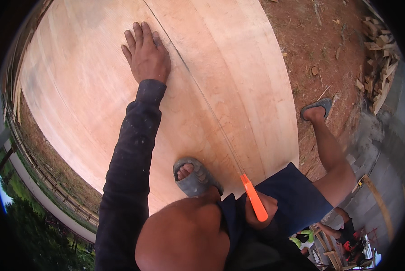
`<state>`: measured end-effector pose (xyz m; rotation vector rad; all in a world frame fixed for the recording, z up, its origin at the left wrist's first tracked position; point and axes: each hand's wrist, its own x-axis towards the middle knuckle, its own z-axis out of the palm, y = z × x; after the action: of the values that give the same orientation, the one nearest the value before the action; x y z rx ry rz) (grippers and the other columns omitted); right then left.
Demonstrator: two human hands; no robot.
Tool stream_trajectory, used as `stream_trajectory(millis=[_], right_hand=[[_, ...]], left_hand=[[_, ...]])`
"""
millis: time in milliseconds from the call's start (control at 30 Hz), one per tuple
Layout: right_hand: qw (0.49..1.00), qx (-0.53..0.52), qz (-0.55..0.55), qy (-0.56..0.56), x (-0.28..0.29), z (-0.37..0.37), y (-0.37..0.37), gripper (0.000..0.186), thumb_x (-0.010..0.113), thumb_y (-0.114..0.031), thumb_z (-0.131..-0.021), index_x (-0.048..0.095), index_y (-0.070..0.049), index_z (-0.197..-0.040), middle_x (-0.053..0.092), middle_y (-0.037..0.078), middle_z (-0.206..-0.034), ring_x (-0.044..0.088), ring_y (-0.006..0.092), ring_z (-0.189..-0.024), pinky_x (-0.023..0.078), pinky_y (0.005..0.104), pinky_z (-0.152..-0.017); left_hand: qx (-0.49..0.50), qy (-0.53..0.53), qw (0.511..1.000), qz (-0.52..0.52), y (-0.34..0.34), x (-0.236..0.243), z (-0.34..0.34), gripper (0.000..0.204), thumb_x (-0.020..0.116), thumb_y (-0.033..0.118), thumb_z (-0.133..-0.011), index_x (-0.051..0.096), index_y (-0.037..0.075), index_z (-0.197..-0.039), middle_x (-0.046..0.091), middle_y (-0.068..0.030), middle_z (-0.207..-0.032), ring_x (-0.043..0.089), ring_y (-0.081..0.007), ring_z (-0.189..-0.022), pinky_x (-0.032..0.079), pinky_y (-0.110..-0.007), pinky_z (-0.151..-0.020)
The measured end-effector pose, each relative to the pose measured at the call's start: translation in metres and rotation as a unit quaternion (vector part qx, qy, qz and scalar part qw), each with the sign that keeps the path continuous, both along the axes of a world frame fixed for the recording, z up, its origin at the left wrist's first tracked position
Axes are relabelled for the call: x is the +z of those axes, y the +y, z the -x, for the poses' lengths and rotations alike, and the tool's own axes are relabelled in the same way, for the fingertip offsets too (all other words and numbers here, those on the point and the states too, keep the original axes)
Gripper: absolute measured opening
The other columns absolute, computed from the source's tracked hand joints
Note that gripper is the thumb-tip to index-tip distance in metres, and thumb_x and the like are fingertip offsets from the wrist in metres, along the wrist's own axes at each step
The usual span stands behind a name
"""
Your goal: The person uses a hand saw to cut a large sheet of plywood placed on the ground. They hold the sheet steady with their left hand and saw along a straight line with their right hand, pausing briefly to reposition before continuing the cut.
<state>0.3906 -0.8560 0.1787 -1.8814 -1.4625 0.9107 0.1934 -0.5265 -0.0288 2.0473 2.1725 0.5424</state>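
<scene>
A large pale plywood sheet (103,117) lies under me. My left hand (150,56) rests flat on it, fingers stretched out, just left of a long dark line that runs across the sheet. My right hand (268,205) is wrapped round the orange handle (256,201) of a handsaw, low in the view and close to my body. The saw's thin blade is seen edge-on along the dark line, so I cannot tell where the blade ends and the line begins. My sandalled left foot (195,176) stands on the sheet.
My right foot (316,110) is on the reddish dirt (317,49) beyond the sheet's right edge. A heap of wood offcuts (380,67) lies at the far right, beside grey paving (369,149). Other people (349,237) are at the lower right, near some timber.
</scene>
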Motion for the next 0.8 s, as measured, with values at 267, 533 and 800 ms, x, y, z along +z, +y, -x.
stream_trajectory(millis=[267,533,800], right_hand=[[0.994,-0.058,0.023,0.09,-0.095,0.068,0.221,0.011,0.06,0.001,-0.082,0.055,0.005,-0.074,0.044,0.012,-0.055,0.043,0.0102,-0.051,0.039,0.0329,-0.049],[0.999,-0.005,0.04,0.016,0.003,0.001,0.001,0.026,0.066,0.004,-0.074,0.07,0.007,-0.099,0.064,0.018,-0.069,0.064,0.0286,-0.052,0.05,0.0307,-0.052],[0.99,-0.067,0.043,0.117,-0.089,0.066,0.21,0.01,0.059,0.002,-0.082,0.054,0.005,-0.073,0.044,0.009,-0.055,0.041,0.0091,-0.052,0.037,0.0323,-0.048]], left_hand=[[-0.019,0.033,0.999,-0.012,0.006,-0.005,-0.002,0.051,0.031,0.036,-0.108,0.04,0.011,-0.152,0.033,-0.0079,-0.161,0.021,-0.0312,-0.151,0.014,-0.049,-0.124],[-0.007,0.004,1.0,-0.018,0.001,-0.002,0.002,0.052,0.031,0.038,-0.108,0.04,0.009,-0.151,0.033,-0.0106,-0.16,0.022,-0.0321,-0.151,0.015,-0.05,-0.123],[-0.007,0.019,0.999,-0.024,0.006,-0.002,0.006,0.052,0.032,0.037,-0.108,0.04,0.01,-0.151,0.034,-0.0092,-0.16,0.023,-0.0316,-0.151,0.015,-0.049,-0.123]])
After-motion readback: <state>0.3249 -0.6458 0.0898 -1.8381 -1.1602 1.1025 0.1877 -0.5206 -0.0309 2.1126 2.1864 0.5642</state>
